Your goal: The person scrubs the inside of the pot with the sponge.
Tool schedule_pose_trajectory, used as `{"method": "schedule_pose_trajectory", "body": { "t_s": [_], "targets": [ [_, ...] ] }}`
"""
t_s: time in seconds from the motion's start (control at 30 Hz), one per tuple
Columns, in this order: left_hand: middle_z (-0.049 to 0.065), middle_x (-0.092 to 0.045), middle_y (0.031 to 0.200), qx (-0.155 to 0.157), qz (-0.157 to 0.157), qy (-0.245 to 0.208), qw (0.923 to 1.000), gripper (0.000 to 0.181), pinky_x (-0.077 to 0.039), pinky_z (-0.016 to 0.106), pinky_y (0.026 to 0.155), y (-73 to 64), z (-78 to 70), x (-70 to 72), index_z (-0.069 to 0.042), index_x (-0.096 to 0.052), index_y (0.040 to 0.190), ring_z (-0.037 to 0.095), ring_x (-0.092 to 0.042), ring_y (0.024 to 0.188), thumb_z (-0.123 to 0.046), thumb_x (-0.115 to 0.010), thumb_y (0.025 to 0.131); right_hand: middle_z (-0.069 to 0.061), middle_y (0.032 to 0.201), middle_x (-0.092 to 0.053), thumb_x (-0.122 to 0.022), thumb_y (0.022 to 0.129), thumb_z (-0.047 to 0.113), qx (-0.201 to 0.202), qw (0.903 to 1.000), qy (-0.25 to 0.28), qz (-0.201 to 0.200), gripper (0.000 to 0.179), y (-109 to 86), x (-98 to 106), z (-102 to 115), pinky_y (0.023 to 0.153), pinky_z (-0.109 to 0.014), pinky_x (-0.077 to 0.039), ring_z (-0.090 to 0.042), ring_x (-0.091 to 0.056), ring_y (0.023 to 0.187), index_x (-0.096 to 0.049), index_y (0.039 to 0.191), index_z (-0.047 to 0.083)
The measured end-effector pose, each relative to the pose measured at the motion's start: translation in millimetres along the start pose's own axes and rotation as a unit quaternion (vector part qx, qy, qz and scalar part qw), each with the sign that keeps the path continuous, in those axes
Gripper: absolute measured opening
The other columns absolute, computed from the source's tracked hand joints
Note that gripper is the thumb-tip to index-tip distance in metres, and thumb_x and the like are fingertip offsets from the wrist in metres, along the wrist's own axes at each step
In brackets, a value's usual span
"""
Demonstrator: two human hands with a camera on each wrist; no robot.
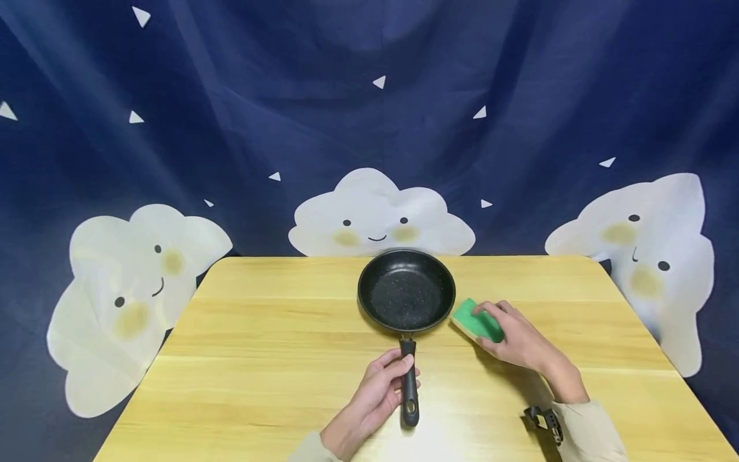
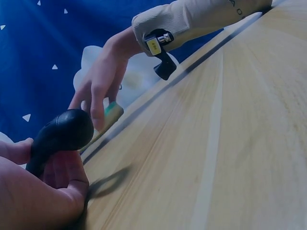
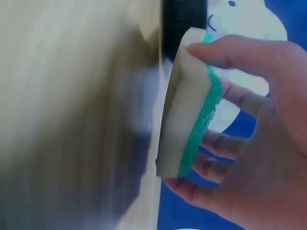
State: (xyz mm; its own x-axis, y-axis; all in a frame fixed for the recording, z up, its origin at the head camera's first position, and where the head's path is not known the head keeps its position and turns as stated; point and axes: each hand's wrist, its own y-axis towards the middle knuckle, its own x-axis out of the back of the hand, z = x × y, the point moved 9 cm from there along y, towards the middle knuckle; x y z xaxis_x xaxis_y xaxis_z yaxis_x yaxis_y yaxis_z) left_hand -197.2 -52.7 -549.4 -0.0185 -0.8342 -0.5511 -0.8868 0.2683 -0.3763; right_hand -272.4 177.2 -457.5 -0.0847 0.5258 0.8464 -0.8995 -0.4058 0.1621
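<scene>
A black frying pan with a speckled inside faces up near the middle of the table. My left hand grips its black handle, thumb on top and fingers wrapped beneath; in the left wrist view the rounded handle end sticks out of the fist. Right of the pan, my right hand holds a sponge with a green scouring side up. The right wrist view shows thumb and fingertips pinching the edges of the sponge, its pale foam side toward the tabletop.
The light wooden table spreads around both hands. Behind it hangs a dark blue curtain with white triangles and smiling clouds. A small black device is strapped at the right wrist, by the beige sleeve.
</scene>
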Motion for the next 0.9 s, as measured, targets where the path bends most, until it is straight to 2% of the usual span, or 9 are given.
{"method": "schedule_pose_trajectory", "body": {
  "t_s": [0.33,0.63,0.9],
  "targets": [
    [0.013,-0.056,0.106,0.009,0.002,-0.001,1.0,0.048,-0.056,0.031,0.079,2.7,0.7,5.9,0.0,-0.051,0.14,0.017,-0.059,0.089,-0.02,-0.068,0.099,-0.029,0.111,-0.048,-0.077,0.089,0.022,-0.104,0.9944,-0.016,0.014,0.051,-2.2,-3.6,-27.4,0.066,-0.046,-0.051,-0.04,-0.051,0.093,-0.052,0.131,0.008],
    [0.012,-0.057,0.105,0.004,0.016,-0.002,0.9999,0.05,-0.056,0.03,0.079,3.9,-4.0,9.9,0.0,-0.049,0.142,0.016,-0.059,0.089,-0.021,-0.067,0.1,-0.032,0.109,-0.043,-0.077,0.091,0.03,-0.141,0.9899,-0.012,0.001,0.059,3.0,-11.3,-32.4,0.064,-0.043,-0.048,-0.043,-0.048,0.091,-0.047,0.134,0.004],
    [0.013,-0.058,0.107,0.014,0.041,-0.009,0.999,0.054,-0.054,0.03,0.079,7.2,-4.8,11.2,0.0,-0.045,0.144,0.018,-0.06,0.091,-0.027,-0.065,0.102,-0.032,0.106,-0.043,-0.078,0.091,0.04,-0.142,0.9899,-0.008,-0.005,0.067,7.8,-10.1,-31.6,0.063,-0.042,-0.046,-0.04,-0.048,0.086,-0.045,0.134,0.002]
  ]
}}
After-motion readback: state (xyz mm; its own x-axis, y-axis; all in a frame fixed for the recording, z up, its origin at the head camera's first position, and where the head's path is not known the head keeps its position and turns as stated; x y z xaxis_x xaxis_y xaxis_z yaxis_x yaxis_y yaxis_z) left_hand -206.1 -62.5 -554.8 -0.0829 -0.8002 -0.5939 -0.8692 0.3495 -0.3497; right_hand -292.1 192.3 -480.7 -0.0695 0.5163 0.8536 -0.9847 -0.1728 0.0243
